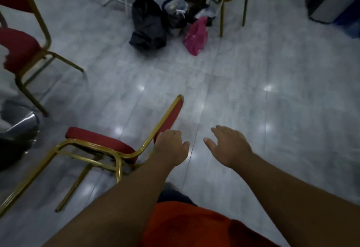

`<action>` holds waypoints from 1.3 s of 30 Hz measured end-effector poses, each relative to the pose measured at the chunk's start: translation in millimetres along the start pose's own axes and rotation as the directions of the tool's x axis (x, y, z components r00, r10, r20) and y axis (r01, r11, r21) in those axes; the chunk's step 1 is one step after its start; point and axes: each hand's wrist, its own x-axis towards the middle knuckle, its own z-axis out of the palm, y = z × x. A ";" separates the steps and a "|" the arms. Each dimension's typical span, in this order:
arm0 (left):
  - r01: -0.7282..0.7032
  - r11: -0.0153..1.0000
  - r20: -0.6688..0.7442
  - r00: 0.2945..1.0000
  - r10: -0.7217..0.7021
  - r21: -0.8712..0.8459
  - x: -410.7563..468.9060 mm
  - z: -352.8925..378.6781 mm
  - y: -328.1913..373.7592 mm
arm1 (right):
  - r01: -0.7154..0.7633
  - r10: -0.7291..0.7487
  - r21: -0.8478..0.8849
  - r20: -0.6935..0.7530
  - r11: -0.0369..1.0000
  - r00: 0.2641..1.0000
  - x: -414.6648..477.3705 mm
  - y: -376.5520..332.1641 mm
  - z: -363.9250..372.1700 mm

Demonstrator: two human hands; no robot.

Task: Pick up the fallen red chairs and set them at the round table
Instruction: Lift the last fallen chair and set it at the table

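Chair (101, 145), red with a gold frame, stands tilted on the floor (253, 90) at lower left. Both arms reach forward, palms down. Left hand (171, 145) curls over its backrest edge, gripping it; right hand (229, 145) hovers beside, fingers spread, empty. Three red chairs show; bags (150, 22) lie beyond.
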 end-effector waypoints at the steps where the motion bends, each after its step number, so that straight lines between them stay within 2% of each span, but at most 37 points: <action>1: 0.020 1.000 -0.009 1.000 -0.020 0.004 15.2 -7.6 -4.7 | 0.016 -0.015 -0.018 0.007 1.000 1.000 20.5 0.0 -8.9; 6: 0.212 0.975 -0.001 0.977 -0.212 -0.071 73.3 -24.8 -29.9 | 0.123 -0.119 -0.067 0.061 0.990 0.991 114.8 -10.0 -40.9; 10: 0.376 0.908 0.029 0.926 -0.377 -0.187 115.9 -14.7 -43.4 | 0.265 -0.249 -0.087 0.159 0.960 0.955 193.0 -26.0 -37.5; 14: 0.522 0.808 0.090 0.850 -0.519 -0.273 168.5 1.4 -43.0 | 0.473 -0.410 -0.144 0.325 0.869 0.852 282.0 -39.8 -16.4; 16: 0.602 0.728 0.108 0.790 -0.604 -0.328 197.5 9.5 -41.6 | 0.562 -0.469 -0.160 0.395 0.812 0.790 324.2 -45.3 -7.3; 19: 0.660 0.623 0.107 0.718 -0.688 -0.420 244.0 27.1 -44.5 | 0.615 -0.503 -0.166 0.432 0.771 0.748 383.0 -41.8 7.0; 24: 0.686 0.593 0.139 0.695 -0.705 -0.422 330.7 66.5 -69.5 | 0.581 -0.448 -0.228 0.443 0.781 0.777 504.1 -19.6 58.8; 26: 0.679 0.598 0.103 0.693 -0.713 -0.426 366.6 88.3 -84.2 | 0.618 -0.477 -0.253 0.447 0.744 0.757 551.8 -18.4 86.2; 28: 0.670 0.625 0.071 0.703 -0.708 -0.400 396.5 112.8 -98.0 | 0.707 -0.544 -0.257 0.487 0.659 0.684 590.3 -19.6 116.8; 31: 0.674 0.643 0.074 0.709 -0.701 -0.364 422.3 155.4 -111.9 | 0.806 -0.556 -0.251 0.613 0.537 0.561 621.5 -20.4 160.0; 33: 0.685 0.625 0.080 0.695 -0.714 -0.374 427.9 180.2 -111.6 | 0.845 -0.565 -0.193 0.666 0.499 0.487 628.4 -13.1 179.8; 36: 0.698 0.610 -0.002 0.658 -0.753 -0.375 430.0 194.7 -106.2 | 0.865 -0.604 -0.131 0.665 0.484 0.439 628.7 -3.0 183.9; 39: 0.712 0.601 -0.015 0.640 -0.768 -0.363 431.4 192.8 -98.6 | 0.908 -0.652 -0.168 0.647 0.384 0.395 620.4 3.2 177.9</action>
